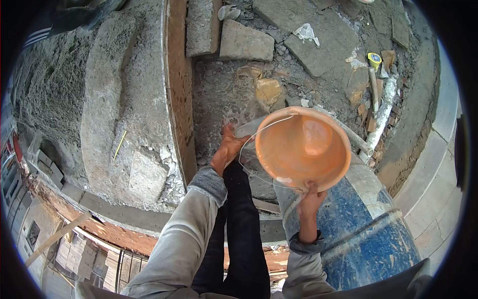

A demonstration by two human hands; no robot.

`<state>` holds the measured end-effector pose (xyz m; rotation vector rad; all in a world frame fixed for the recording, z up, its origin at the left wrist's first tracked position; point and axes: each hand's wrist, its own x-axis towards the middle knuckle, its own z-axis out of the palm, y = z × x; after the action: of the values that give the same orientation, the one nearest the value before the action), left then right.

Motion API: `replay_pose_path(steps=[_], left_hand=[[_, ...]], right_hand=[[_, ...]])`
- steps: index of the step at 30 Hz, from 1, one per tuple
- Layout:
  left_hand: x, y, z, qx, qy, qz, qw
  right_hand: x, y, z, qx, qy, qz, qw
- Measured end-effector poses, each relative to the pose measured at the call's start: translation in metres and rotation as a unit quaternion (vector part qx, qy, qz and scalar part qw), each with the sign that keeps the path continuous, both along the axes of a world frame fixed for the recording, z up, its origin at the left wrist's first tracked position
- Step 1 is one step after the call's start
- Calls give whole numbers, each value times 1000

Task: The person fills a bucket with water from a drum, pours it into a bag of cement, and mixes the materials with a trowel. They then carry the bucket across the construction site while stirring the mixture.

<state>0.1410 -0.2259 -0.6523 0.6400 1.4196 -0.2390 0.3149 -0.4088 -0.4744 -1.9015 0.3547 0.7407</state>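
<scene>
An orange bucket (279,154) with a thin wire handle is tilted so that its inside shows, over the edge of a blue barrel (348,219). My right hand (311,202) grips the bucket's near rim, thumb over the edge. My left hand (230,148) is to the left of the bucket, beside the wire handle, with its fingers partly spread. Whether it touches the wire or the bucket's side cannot be made out. Grey wet ground (211,94) lies beyond my left hand.
A wooden board (179,94) stands on edge left of my hands. Beyond are stone slabs (246,42) and a yellowish stone (269,91). At the right lie a yellow tape measure (374,60) and a whitish pole (383,119). Rough concrete (107,94) spreads at the left.
</scene>
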Motion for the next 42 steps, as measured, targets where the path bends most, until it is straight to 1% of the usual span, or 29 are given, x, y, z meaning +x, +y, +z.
replay_pose_path(steps=[1, 2, 4, 5, 9, 11, 12, 13, 14, 16, 17, 18, 20, 21, 23, 24, 25, 26, 28, 29, 31, 32, 33, 35, 37, 38, 41, 42], left_hand=[[-2, 1, 11, -10, -12, -12, 1000], [-10, -4, -2, 16, -45, -29, 998], [-21, -8, -17, 70, -111, -57, 990], [-26, -12, -25, 51, -78, -49, 994], [-20, 5, 11, -27, 62, -20, 998], [-17, 18, 17, -33, 115, -36, 992], [-15, 21, 17, -36, 139, -44, 989], [-23, 12, 0, 39, 130, -89, 987], [-41, -6, -29, 112, 120, -133, 977], [-49, -11, -33, 204, 96, -143, 964], [-51, -13, -34, 222, 80, -109, 966], [-47, -5, -28, 226, 73, -83, 968], [-36, 18, -3, 217, 69, -42, 973], [-33, 30, 15, 202, 75, -26, 976], [-30, 50, 39, 196, 92, -27, 976], [-29, 60, 47, 195, 100, -27, 975], [-34, 59, 37, 230, 73, 4, 971], [-41, 62, 25, 233, 87, -12, 968], [-39, 73, 29, 235, 114, -43, 964], [-38, 77, 27, 239, 101, -44, 965], [-30, 90, 49, 238, 83, -46, 967], [-37, 84, 43, 234, 81, -41, 968], [-38, 88, 36, 238, 77, -31, 968], [-45, 86, 29, 238, 63, 4, 969], [-42, 88, 51, 231, 40, 44, 971], [-44, 88, 56, 224, 38, 43, 973], [-44, 92, 60, 197, 30, 41, 979], [-42, 96, 66, 185, 30, 40, 981]], right_hand=[[2, -3, -1, 16, -1, 1, 1000], [3, -6, -3, 31, -1, 2, 1000], [0, -6, -2, -18, -54, 94, 994], [-2, -6, -2, -43, -80, 140, 986], [-27, 3, -4, -94, -167, 190, 963], [-35, 7, -6, -104, -215, 215, 947], [-37, 11, -5, -110, -218, 217, 945], [-38, 16, -4, -115, -220, 220, 943], [-39, 19, -3, -121, -221, 223, 942], [-33, 14, -5, -77, -117, 170, 975], [-27, 10, -5, -54, -65, 142, 986], [-23, 6, -8, -24, -39, 104, 994], [-14, -2, -9, 34, 15, 28, 999], [-9, -2, -5, 15, 13, 32, 999], [-2, -1, 9, -25, 9, 40, 999], [0, 7, 19, -25, -16, 65, 997], [3, 21, 30, -22, -43, 88, 995], [6, 33, 35, -17, -72, 108, 991], [9, 39, 33, -37, -99, 106, 989], [11, 39, 29, -50, -111, 108, 987], [14, 41, 19, -29, -102, 62, 992], [12, 39, 18, -21, -98, 37, 994], [12, 43, 18, -9, -100, 39, 994], [12, 50, 19, 13, -97, 47, 994], [11, 57, 17, 27, -108, 81, 991], [8, 58, 17, 32, -115, 93, 988], [3, 48, 0, -22, -153, 223, 963], [-3, 51, -5, -50, -158, 247, 955]])
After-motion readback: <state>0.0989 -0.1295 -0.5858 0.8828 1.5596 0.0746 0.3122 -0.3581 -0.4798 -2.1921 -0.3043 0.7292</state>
